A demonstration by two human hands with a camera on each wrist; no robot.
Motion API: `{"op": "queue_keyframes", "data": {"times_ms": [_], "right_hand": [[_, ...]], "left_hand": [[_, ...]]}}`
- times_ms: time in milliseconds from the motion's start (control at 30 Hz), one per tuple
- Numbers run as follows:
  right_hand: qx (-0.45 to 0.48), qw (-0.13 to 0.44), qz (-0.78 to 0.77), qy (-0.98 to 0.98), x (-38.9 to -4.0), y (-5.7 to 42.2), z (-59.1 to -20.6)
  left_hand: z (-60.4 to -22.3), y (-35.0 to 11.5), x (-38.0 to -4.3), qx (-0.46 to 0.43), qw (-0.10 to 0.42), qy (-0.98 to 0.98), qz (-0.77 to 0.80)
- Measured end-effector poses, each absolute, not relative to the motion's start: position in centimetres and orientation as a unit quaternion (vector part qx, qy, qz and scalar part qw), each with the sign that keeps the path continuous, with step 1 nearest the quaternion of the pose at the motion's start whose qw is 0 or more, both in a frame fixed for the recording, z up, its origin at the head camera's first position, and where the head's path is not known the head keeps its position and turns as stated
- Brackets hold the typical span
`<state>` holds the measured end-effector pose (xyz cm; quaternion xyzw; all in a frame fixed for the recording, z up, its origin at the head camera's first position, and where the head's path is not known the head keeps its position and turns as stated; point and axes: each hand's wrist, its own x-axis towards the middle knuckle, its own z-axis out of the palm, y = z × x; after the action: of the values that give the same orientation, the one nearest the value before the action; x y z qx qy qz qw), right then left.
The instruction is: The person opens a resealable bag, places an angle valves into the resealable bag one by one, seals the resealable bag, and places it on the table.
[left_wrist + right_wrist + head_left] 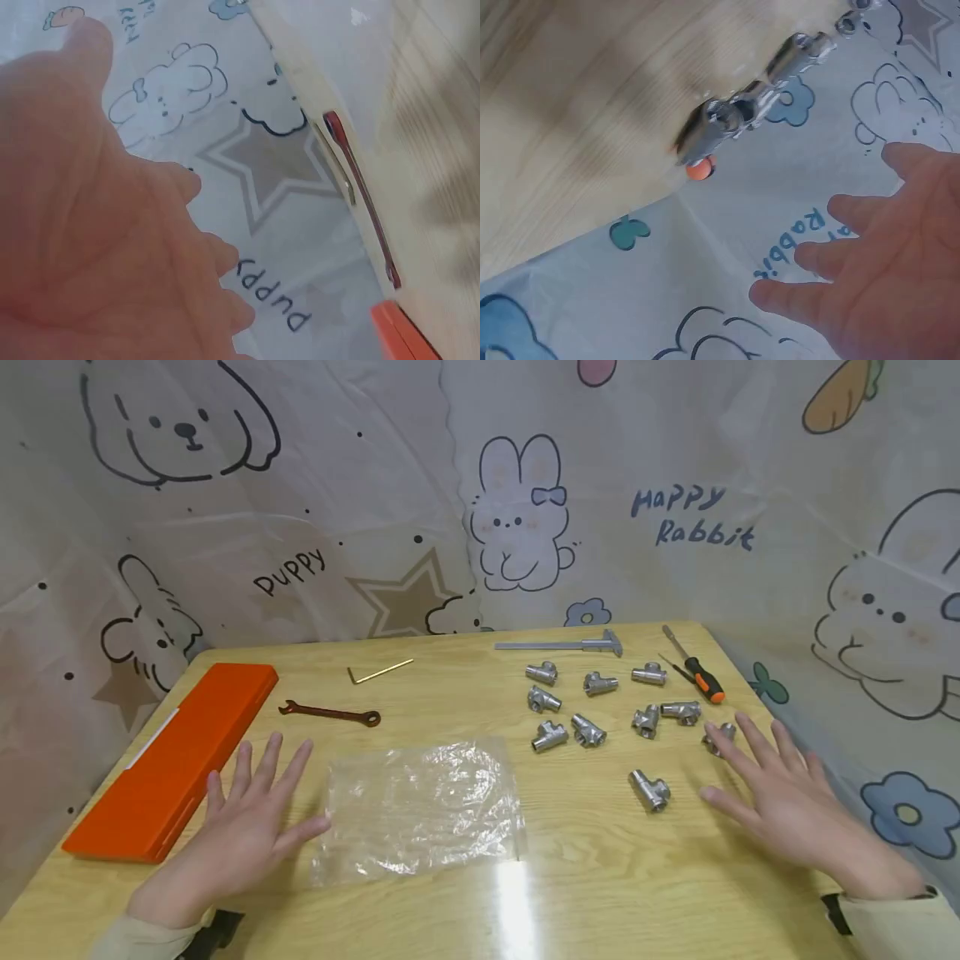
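My left hand (251, 827) hovers over the table's left part with spread fingers, holding nothing, between an orange case (183, 752) and a clear plastic bag (420, 810) lying flat. Over the right side my right hand (783, 802) is spread too, also holding nothing. Its fingers partly cover a metal tee fitting (718, 739); another tee fitting (649, 791) lies to their left. Several more tee fittings (588, 732) are scattered farther back. In the left wrist view a dark red combination wrench (364, 195) lies beyond the hand.
A brass hex key (382, 672) lies behind the wrench. Along the back edge is a vernier caliper (558, 646). At the back right rest an orange-and-black screwdriver (703, 679) and a thin dark pointed tool (675, 667). A printed cloth (397, 485) hangs around the wooden table (592, 893).
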<state>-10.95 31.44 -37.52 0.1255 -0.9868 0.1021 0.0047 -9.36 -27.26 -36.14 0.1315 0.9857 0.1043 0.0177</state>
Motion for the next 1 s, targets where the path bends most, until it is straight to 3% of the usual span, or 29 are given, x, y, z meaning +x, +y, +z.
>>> {"op": "queue_keyframes", "data": {"times_ms": [167, 300, 467, 633, 833, 1000], "right_hand": [[0.143, 0.022, 0.158, -0.977, -10.8, 28.9, -35.9], [0.155, -0.016, 0.239, -0.958, -11.2, 25.0, -34.8], [0.168, -0.092, 0.348, -0.918, -13.2, 19.6, -36.0], [0.123, -0.171, 0.432, -0.877, -15.5, 14.9, -38.3], [0.065, -0.233, 0.571, -0.784, -16.8, 12.2, -39.8], [0.019, -0.239, 0.629, -0.74, -17.0, 11.1, -40.2]], "left_hand": [[-35.4, -25.2, -10.1, 0.17, -0.001, 0.976, 0.134], [-35.1, -21.4, -11.2, 0.196, -0.016, 0.964, 0.179], [-35.7, -15.2, -13.5, 0.201, 0.068, 0.937, 0.276], [-37.3, -10.9, -16.4, 0.194, 0.155, 0.925, 0.288], [-38.4, -8.8, -18.1, 0.158, 0.198, 0.921, 0.295], [-38.7, -8.4, -18.1, 0.146, 0.212, 0.914, 0.313]]}}
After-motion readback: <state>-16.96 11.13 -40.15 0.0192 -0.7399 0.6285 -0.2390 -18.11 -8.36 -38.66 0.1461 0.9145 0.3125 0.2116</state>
